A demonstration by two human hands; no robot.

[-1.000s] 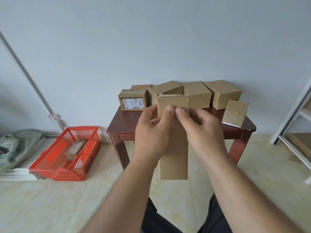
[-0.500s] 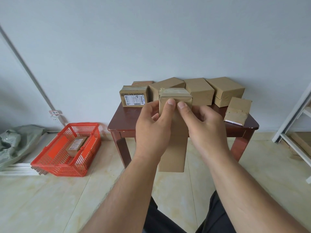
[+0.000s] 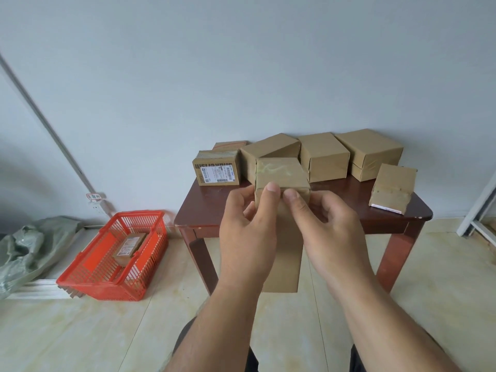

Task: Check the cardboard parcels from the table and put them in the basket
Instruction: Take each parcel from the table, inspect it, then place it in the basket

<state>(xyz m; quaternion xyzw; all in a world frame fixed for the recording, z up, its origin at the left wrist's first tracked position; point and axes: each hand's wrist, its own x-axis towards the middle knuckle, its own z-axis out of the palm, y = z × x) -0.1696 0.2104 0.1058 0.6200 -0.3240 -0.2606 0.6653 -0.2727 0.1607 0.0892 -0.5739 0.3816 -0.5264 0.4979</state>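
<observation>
Held parcel: long cardboard box, upright, taped end face tipped toward the person, held in the air in front of the table. Left hand grasps its left side, thumb pressed on the near face just under the top edge. Right hand grasps the right side, thumb likewise on the near face; the two thumbs sit just beside each other. Fingers behind the box are hidden.

On the table, along the wall: a labelled parcel at far left, a flat one behind it, then three plain parcels side by side. One smaller parcel lies tilted near the right front corner.

Red basket on the floor left of the table, one labelled parcel inside. Grey-green bag further left against the wall.
</observation>
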